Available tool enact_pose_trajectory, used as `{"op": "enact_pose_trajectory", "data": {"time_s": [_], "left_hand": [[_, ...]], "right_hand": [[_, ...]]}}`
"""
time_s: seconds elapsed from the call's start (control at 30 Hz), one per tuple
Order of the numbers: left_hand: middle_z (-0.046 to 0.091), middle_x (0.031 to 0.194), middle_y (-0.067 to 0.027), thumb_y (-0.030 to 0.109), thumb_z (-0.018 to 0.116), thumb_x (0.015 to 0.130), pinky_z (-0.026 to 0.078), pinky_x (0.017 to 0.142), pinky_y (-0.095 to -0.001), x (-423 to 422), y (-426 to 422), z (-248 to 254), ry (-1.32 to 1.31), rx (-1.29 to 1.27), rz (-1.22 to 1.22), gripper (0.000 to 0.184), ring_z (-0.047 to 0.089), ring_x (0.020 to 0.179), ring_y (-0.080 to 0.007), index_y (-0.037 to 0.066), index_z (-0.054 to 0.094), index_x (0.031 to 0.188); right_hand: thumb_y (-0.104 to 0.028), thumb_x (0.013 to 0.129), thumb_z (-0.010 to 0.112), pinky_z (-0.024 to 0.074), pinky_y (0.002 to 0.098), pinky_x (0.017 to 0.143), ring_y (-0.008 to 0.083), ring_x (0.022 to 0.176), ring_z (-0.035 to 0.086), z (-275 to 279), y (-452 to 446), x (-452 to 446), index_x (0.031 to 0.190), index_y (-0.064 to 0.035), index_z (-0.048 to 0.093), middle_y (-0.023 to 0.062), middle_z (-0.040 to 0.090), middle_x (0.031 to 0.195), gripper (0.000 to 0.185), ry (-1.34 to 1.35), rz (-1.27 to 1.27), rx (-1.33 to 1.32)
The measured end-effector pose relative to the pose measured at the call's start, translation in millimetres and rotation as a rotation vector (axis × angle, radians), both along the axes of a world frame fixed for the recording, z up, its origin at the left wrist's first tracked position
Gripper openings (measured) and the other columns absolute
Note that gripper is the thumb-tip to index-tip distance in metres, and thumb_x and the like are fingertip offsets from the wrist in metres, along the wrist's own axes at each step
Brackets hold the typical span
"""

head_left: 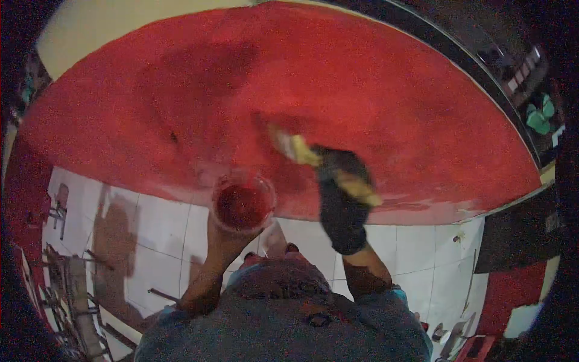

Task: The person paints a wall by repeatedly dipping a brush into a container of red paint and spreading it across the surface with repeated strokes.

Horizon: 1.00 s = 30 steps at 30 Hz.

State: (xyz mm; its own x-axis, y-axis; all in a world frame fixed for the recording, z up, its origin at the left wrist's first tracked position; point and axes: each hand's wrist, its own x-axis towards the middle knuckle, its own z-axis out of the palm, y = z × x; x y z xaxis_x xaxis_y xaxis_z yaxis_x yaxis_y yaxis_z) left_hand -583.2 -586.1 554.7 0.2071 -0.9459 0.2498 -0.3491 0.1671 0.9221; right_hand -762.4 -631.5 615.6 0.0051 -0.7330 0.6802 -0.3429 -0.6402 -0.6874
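Observation:
My left hand (230, 242) holds up a clear round tub (272, 205) from below, most of its fingers hidden behind it. Red paint (241, 206) shows inside the tub. In a black glove, my right hand (344, 196) is closed around a paintbrush (297, 148) with a yellowish handle. The brush is smeared by motion, and its tip points up and left at the red wall (374, 84). Whether the bristles touch the wall I cannot tell. A darker red patch (205, 66) shows on the wall's upper left.
White floor tiles (163, 229) run below the wall. At the lower left is dark-framed furniture (75, 289). A dark strip (446, 45) borders the wall at the upper right, with a green object (540, 114) beyond it. Pale wall (108, 30) shows at the upper left.

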Motion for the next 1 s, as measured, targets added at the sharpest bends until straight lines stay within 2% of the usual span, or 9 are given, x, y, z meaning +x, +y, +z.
{"op": "enact_pose_trajectory", "data": {"time_s": [0.1, 0.2, 0.47, 0.53, 0.57, 0.6, 0.7, 0.77, 1.0], "left_hand": [[0.051, 0.111, -0.0118, 0.021, 0.084, 0.050, 0.043, 0.086, -0.0354, -9, -1, -8, 0.009, -0.116, -0.017, 0.086, 0.052, 0.101, -0.0227, 0.004, 0.036, 0.119], [0.049, 0.115, -0.0116, 0.027, 0.084, 0.049, 0.040, 0.091, -0.0352, -10, -3, -22, -0.008, -0.061, -0.036, 0.092, 0.049, 0.105, -0.0223, 0.004, 0.032, 0.121], [0.049, 0.116, -0.0101, 0.020, 0.084, 0.048, 0.038, 0.093, -0.0339, -21, -4, -16, 0.244, -0.043, -0.123, 0.095, 0.048, 0.108, -0.0197, 0.004, 0.031, 0.125], [0.048, 0.117, -0.0101, 0.018, 0.084, 0.049, 0.038, 0.094, -0.0341, -20, -11, -31, 0.211, -0.032, -0.111, 0.094, 0.048, 0.108, -0.0197, 0.004, 0.031, 0.125], [0.048, 0.117, -0.0101, 0.017, 0.083, 0.051, 0.038, 0.094, -0.0342, -19, -9, -37, 0.169, -0.042, -0.123, 0.093, 0.048, 0.108, -0.0196, 0.004, 0.030, 0.125], [0.048, 0.117, -0.0101, 0.017, 0.083, 0.051, 0.038, 0.094, -0.0342, -18, -8, -36, 0.172, -0.019, -0.111, 0.093, 0.048, 0.108, -0.0196, 0.004, 0.030, 0.125], [0.046, 0.118, -0.0103, 0.011, 0.081, 0.054, 0.038, 0.094, -0.0352, -19, -11, -35, 0.189, 0.040, -0.135, 0.087, 0.047, 0.108, -0.0197, 0.004, 0.031, 0.125], [0.045, 0.119, -0.0105, 0.005, 0.078, 0.057, 0.037, 0.095, -0.0359, -22, -8, -43, 0.289, 0.004, -0.227, 0.082, 0.047, 0.108, -0.0198, 0.003, 0.032, 0.124], [0.045, 0.119, -0.0111, -0.002, 0.072, 0.062, 0.039, 0.094, -0.0362, -27, -1, -31, 0.428, 0.040, -0.228, 0.074, 0.047, 0.109, -0.0221, 0.003, 0.033, 0.124]], "right_hand": [[-0.008, 0.081, 0.054, 0.0453, 0.0293, 0.066, 0.0167, 0.073, 0.056, 36, 9, -7, 0.083, -0.0034, 0.055, 0.0070, 0.060, 0.084, 0.005, -0.251, -0.046, 0.063], [-0.007, 0.081, 0.055, 0.0460, 0.0264, 0.059, 0.0156, 0.067, 0.057, 42, 15, -14, 0.087, -0.0024, 0.050, 0.0094, 0.060, 0.084, 0.009, -0.110, -0.200, 0.076], [-0.006, 0.080, 0.056, 0.0452, 0.0258, 0.057, 0.0149, 0.065, 0.056, 38, 20, -14, 0.088, -0.0040, 0.049, 0.0093, 0.060, 0.083, 0.012, -0.442, 0.048, 0.234], [-0.004, 0.077, 0.058, 0.0446, 0.0271, 0.065, 0.0149, 0.073, 0.055, 38, 19, -24, 0.088, -0.0054, 0.050, 0.0070, 0.058, 0.084, 0.013, -0.062, -0.250, 0.222], [-0.017, 0.083, 0.054, 0.0432, 0.0264, 0.044, 0.0163, 0.057, 0.055, 35, 17, -18, 0.089, -0.0038, 0.050, 0.0086, 0.057, 0.077, 0.015, -0.200, -0.201, 0.075], [-0.017, 0.083, 0.054, 0.0432, 0.0264, 0.044, 0.0163, 0.057, 0.055, 36, 19, -14, 0.089, -0.0038, 0.050, 0.0086, 0.057, 0.077, 0.015, -0.196, -0.193, 0.099], [-0.012, 0.081, 0.056, 0.0468, 0.0300, 0.050, 0.0165, 0.067, 0.058, 57, 22, -4, 0.090, -0.0040, 0.053, 0.0077, 0.058, 0.082, 0.013, 0.103, -0.074, 0.067], [-0.008, 0.077, 0.057, 0.0481, 0.0347, 0.060, 0.0179, 0.075, 0.059, 68, 27, 5, 0.091, -0.0037, 0.055, 0.0070, 0.060, 0.084, 0.014, 0.594, -0.094, 0.253], [-0.011, 0.077, 0.059, 0.0461, 0.0310, 0.057, 0.0244, 0.063, 0.060, 66, 10, 25, 0.084, -0.0039, 0.055, 0.0098, 0.058, 0.072, 0.011, 0.430, 0.161, 0.258]]}}
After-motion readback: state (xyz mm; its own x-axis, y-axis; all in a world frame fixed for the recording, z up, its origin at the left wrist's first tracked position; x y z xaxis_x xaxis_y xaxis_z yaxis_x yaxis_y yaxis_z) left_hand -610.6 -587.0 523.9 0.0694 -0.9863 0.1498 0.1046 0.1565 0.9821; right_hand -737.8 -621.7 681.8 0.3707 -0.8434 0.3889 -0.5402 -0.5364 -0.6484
